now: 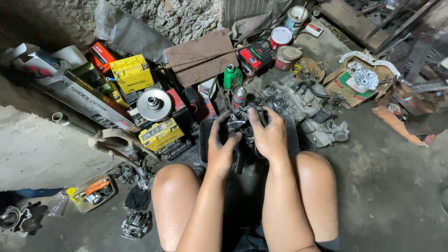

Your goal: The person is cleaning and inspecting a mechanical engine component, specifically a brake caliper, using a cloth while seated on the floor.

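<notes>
Knees (177,186) up close; both hands, left hand (223,151) and right hand (269,135), grip clamped on a dark metal engine part (240,123), black tray (205,140) just beneath them.

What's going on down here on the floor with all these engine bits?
A person is squatting on a concrete floor, knees apart, holding a dark, greasy metal engine part in both bare hands. The left hand grips it from the side and below, while the right hand wraps over the top. They hold it above a black tray. Just beyond lies a larger engine block. To the left sit yellow battery boxes, a silver pulley disc and a green bottle.
</notes>
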